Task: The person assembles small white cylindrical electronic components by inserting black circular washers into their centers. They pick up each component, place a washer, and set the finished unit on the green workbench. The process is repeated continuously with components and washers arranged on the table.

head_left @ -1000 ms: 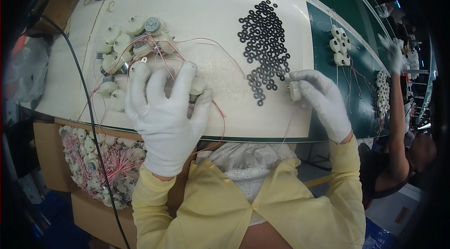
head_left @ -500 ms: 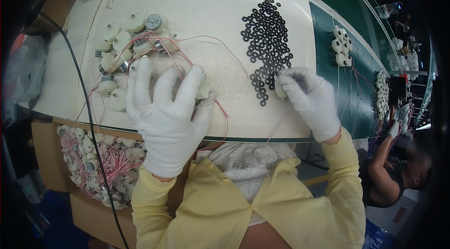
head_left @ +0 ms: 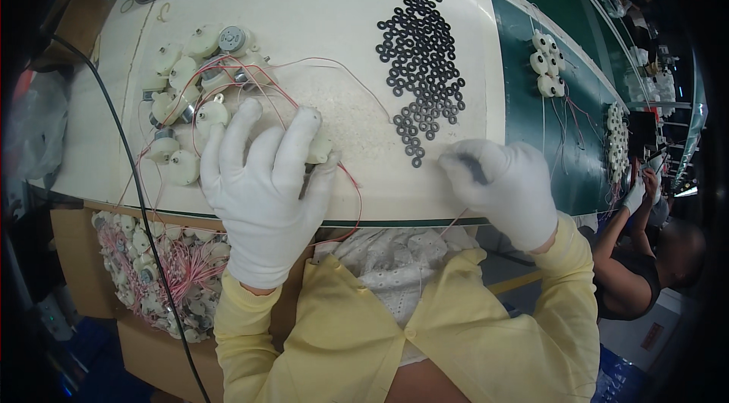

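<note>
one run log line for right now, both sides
left grip: gloved, off-white gear motor between thumb and index finger | right grip: gloved, fingers curled, contents hidden | nearby: loose black rings

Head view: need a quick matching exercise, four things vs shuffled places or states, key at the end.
1. Small black rings
2. Open brown cardboard box
3. Left hand in a white cloth glove
4. Thin black cable

A. Running down the view's left side
B. Thumb and index finger at a cream-coloured rounded part
C. Spread over the white tabletop
D. Filled with cream-coloured parts and pink wires

Pairs: 1-C, 2-D, 3-B, 4-A
</note>
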The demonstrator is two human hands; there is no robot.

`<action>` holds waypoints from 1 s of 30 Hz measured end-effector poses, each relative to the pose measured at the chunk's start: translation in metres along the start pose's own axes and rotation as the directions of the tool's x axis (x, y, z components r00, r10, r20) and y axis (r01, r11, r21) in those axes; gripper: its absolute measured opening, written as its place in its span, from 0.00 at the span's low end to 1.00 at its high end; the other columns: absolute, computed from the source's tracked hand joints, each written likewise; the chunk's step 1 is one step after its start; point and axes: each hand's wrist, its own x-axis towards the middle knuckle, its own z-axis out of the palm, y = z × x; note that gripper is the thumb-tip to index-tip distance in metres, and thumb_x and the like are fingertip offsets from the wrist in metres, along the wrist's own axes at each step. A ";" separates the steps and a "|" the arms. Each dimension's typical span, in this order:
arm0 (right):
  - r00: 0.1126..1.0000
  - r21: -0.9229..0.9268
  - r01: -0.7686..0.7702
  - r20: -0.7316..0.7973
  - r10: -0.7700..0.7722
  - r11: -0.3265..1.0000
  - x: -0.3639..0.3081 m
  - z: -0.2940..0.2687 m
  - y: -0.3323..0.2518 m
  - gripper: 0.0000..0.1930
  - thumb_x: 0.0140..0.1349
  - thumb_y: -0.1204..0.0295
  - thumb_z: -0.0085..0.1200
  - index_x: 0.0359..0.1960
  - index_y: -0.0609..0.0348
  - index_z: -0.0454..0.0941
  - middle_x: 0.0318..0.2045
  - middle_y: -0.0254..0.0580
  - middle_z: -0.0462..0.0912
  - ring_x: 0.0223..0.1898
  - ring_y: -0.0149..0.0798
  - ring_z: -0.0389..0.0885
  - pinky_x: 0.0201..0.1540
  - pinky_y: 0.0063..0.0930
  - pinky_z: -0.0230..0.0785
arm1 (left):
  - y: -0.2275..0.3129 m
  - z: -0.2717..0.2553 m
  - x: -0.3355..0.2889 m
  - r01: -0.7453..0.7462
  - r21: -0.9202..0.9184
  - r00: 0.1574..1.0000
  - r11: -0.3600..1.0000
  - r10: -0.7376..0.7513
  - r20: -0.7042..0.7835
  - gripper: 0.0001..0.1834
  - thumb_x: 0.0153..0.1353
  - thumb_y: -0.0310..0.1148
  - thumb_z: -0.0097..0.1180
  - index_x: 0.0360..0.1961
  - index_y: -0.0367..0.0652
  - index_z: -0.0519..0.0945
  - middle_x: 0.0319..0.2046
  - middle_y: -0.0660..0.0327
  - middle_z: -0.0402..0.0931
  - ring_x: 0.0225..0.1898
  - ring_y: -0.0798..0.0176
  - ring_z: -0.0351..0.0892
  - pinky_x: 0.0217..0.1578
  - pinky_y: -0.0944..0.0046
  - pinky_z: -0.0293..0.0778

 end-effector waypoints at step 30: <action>0.889 -0.104 -0.456 -0.099 0.447 0.884 -0.028 -0.056 0.106 0.16 0.58 0.65 0.70 0.47 0.52 0.85 0.32 0.37 0.85 0.31 0.40 0.86 0.37 0.36 0.78 | 0.006 -0.004 0.000 0.011 0.049 0.998 0.999 -0.014 0.057 0.27 0.59 0.34 0.72 0.61 0.46 0.82 0.48 0.57 0.82 0.65 0.42 0.74 0.64 0.43 0.66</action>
